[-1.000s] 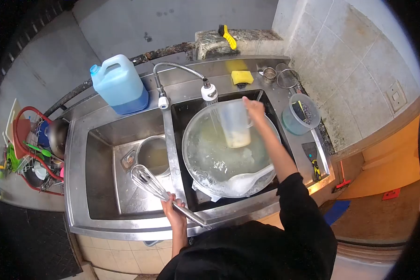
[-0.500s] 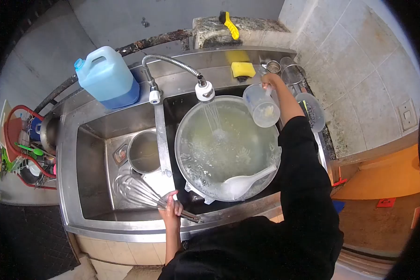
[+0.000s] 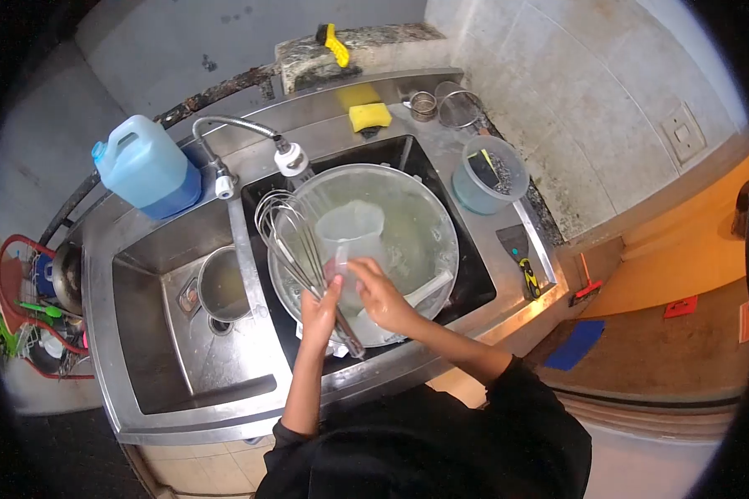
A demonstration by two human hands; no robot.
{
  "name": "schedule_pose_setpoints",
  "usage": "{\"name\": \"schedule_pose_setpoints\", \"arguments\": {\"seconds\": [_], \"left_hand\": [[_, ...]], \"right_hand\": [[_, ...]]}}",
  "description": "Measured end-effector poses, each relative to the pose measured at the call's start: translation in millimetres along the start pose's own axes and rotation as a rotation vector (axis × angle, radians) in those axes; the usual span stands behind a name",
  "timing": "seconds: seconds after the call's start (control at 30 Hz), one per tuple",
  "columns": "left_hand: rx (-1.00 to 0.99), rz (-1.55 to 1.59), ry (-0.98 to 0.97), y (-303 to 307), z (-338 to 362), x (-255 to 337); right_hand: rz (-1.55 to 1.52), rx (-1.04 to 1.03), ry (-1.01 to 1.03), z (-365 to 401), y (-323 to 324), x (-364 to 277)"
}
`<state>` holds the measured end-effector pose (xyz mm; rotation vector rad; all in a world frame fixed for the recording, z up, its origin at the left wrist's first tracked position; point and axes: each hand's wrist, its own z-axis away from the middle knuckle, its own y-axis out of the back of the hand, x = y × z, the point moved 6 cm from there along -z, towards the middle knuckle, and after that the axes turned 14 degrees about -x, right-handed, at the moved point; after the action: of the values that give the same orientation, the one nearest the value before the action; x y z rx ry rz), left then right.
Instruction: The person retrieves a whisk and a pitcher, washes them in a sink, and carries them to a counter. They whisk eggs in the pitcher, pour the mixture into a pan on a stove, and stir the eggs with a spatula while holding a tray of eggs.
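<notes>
My left hand (image 3: 318,318) is closed around the handle of a wire whisk (image 3: 290,243), its wires pointing up and away over the basin's left side. Just to the right, my right hand (image 3: 381,298) has its fingers curled at the handle of a clear plastic jug (image 3: 351,226). The jug is tilted over a large round basin (image 3: 451,241) of cloudy water. Part of its handle lies between my two hands, so the exact grip is partly hidden. A white ladle (image 3: 429,288) rests in the basin, its bowl mostly hidden behind my right hand.
A faucet (image 3: 291,158) hangs over the basin. The left sink (image 3: 154,333) holds a metal pot (image 3: 225,287). A blue jerrycan (image 3: 150,170) and yellow sponge (image 3: 369,116) stand behind. On the right are a plastic tub (image 3: 489,179), strainers (image 3: 458,105) and a scraper (image 3: 524,266).
My right hand has brought the jug from the basin's far right side to its middle, close to my left hand. The whisk has swung from the left sink to over the basin.
</notes>
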<state>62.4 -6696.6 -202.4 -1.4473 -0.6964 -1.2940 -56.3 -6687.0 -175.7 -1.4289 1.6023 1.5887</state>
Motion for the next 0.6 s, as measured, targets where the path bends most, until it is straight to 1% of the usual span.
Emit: {"name": "schedule_pose_setpoints", "arguments": {"seconds": [0.07, 0.1, 0.13, 0.17, 0.2, 0.23, 0.27, 0.3, 0.33, 0.37, 0.4, 0.43, 0.47, 0.5, 0.53, 0.57, 0.6], "left_hand": [[0.067, -0.243, -0.115, 10, -1, 0], [0.138, -0.198, -0.053, 10, 2, 2], [0.136, -0.2, -0.05, 12, 2, -1], [0.078, -0.227, 0.047, 18, 2, -10], [0.021, -0.253, 0.142, 25, 3, -17], [-0.003, -0.301, 0.136, 31, 6, -15], [0.003, -0.299, 0.142, 37, 9, -11], [-0.014, -0.278, 0.179, 42, 14, -7], [-0.02, -0.254, 0.217, 49, 20, -6], [-0.032, -0.198, 0.211, 59, 24, -9], [0.01, -0.194, 0.208, 67, 28, -7], [0.021, -0.288, 0.126, 71, 33, 1], [0.028, -0.385, 0.054, 75, 38, 7], [0.053, -0.324, 0.108, 82, 44, 0], [0.085, -0.32, 0.122, 91, 51, -4], [0.091, -0.282, 0.188, 99, 59, -13], [0.094, -0.244, 0.254, 104, 68, -20]], "right_hand": [[-0.022, -0.227, 0.023, 8, -9, -10], [0.098, -0.293, 0.133, 8, -5, -15], [0.038, -0.461, -0.028, 5, 5, -7], [-0.026, -0.628, -0.188, 2, 21, -1], [0.065, -0.304, -0.227, -12, 65, 4], [0.182, -0.108, -0.263, -25, 118, 15], [0.412, 0.169, -0.386, -36, 176, 45], [0.751, 0.324, -0.411, -44, 230, 62], [0.921, 0.257, -0.428, -49, 271, 106], [1.013, 0.028, -0.481, -47, 299, 167], [1.02, -0.142, -0.51, -43, 307, 199], [1.026, -0.317, -0.534, -41, 304, 227], [1.215, -0.169, -0.442, -37, 301, 238], [1.39, -0.008, -0.345, -33, 299, 249], [1.376, -0.035, -0.323, -37, 305, 278], [1.173, -0.085, -0.599, -38, 322, 322], [0.958, -0.135, -0.867, -34, 325, 355]]}}
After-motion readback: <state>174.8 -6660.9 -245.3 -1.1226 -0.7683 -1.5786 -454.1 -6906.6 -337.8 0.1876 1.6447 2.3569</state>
